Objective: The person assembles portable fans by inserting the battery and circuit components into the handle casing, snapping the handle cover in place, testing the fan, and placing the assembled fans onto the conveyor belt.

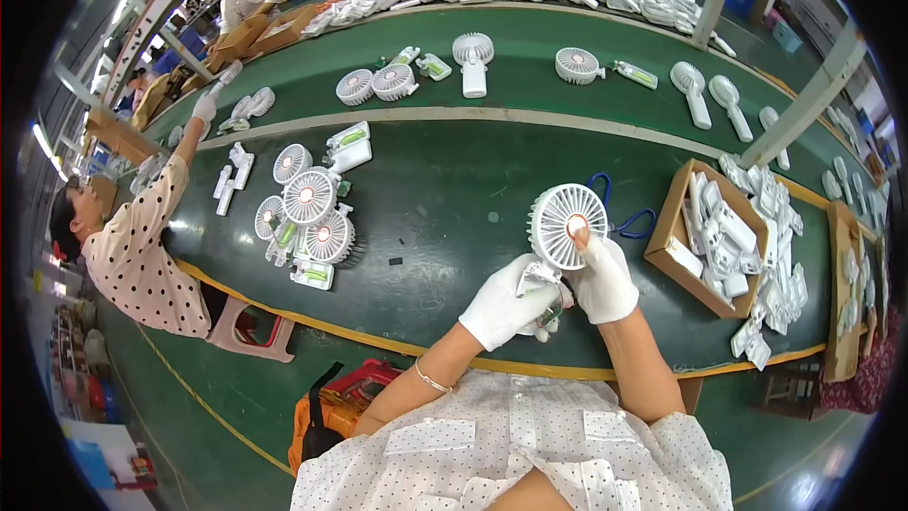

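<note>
A small white handheld fan (558, 203) is held upright in front of me, above the near edge of the green work surface. My left hand (506, 308), in a white glove, is closed round its handle end, where white plastic and a bit of green show between the fingers. My right hand (607, 286), gloved too, grips the fan from the right, with the thumb over the front grille near its hub. Most of the handle is hidden by the hands. Left of them, a cluster of fan heads (309, 197) lies with handle parts (350, 148) attached, some open with green inside.
A cardboard box (673, 213) of white plastic shells stands at right, beside a loose heap of shells (777, 255). A blue cord (641, 225) lies nearby. Beyond a pale rail, a green belt (530, 99) carries more fans. A co-worker (142, 251) reaches toward it at left.
</note>
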`<state>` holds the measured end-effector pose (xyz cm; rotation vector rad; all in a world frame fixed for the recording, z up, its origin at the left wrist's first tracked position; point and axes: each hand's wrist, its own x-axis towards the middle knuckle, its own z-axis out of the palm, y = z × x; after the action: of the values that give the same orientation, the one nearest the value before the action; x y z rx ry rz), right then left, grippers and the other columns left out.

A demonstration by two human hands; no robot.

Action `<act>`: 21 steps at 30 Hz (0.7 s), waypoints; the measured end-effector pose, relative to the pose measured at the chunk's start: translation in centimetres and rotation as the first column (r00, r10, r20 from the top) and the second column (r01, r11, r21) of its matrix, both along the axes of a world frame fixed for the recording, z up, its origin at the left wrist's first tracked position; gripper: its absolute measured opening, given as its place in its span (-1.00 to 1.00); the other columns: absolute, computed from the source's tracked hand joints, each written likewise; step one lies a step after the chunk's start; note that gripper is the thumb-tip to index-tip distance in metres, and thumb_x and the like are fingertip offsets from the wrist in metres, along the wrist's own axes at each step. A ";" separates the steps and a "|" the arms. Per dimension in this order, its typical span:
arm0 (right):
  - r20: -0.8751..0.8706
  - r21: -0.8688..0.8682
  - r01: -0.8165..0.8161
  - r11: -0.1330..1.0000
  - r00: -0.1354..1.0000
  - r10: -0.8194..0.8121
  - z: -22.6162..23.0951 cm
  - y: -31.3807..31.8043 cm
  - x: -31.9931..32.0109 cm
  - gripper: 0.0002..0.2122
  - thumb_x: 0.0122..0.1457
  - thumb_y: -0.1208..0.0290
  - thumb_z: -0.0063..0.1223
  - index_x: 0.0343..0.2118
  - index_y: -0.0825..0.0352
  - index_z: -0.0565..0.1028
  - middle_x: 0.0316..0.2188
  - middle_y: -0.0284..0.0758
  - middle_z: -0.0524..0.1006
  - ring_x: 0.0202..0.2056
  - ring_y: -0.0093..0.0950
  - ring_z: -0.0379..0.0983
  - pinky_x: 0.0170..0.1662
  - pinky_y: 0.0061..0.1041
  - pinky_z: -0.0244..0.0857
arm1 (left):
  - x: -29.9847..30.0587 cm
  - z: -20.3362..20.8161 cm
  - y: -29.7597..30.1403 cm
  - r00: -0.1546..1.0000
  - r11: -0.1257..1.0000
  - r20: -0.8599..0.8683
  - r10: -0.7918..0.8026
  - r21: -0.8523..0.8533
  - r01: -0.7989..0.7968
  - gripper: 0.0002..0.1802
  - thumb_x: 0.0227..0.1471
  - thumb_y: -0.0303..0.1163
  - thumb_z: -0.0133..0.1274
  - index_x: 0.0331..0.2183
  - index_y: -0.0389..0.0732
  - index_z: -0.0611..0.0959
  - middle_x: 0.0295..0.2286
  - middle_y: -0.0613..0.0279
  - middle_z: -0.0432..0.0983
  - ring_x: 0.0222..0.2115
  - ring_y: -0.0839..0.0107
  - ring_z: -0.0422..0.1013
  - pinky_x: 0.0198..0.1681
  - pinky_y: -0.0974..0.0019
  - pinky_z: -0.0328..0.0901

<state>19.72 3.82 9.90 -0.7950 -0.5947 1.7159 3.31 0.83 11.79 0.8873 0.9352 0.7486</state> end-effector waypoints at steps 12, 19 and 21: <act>0.505 0.126 -0.132 0.983 0.861 0.051 0.4 -1.7 0.6 -0.64 0.25 0.37 0.05 0.01 0.50 0.39 -0.15 -0.22 0.53 -0.25 -0.54 0.48 -0.19 -0.58 0.40 | -1.5 -0.6 -0.1 0.982 0.986 -0.096 0.164 0.052 -0.160 -0.68 0.26 -0.28 -0.14 -0.09 -0.30 0.49 -0.43 0.10 0.56 -0.55 0.38 0.53 -0.54 0.35 0.44; 0.788 0.590 -0.681 0.434 0.368 -0.494 0.7 -3.0 1.3 -0.72 -0.07 0.61 0.11 -0.23 0.24 0.54 -0.24 -0.30 0.50 -0.22 -0.23 0.46 -0.16 -0.34 0.39 | -1.9 -1.7 0.8 0.929 0.988 -0.349 0.121 0.136 -0.078 -0.67 0.25 -0.23 -0.09 -0.22 -0.35 0.53 -0.47 0.10 0.53 -0.60 0.43 0.49 -0.55 0.37 0.42; 0.834 0.509 -0.750 0.423 0.307 -0.459 0.9 -3.2 1.5 -0.77 -0.03 0.56 0.07 -0.25 0.22 0.53 -0.25 -0.31 0.50 -0.20 -0.27 0.46 -0.17 -0.35 0.39 | -1.9 -2.4 0.9 0.909 0.960 -0.374 0.184 0.265 -0.086 -0.68 0.25 -0.23 -0.08 -0.22 -0.34 0.53 -0.47 0.13 0.52 -0.60 0.43 0.48 -0.55 0.36 0.43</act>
<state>21.20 0.61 10.79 -0.8241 -2.3815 0.4971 1.42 1.76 9.34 1.2291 1.2934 0.8319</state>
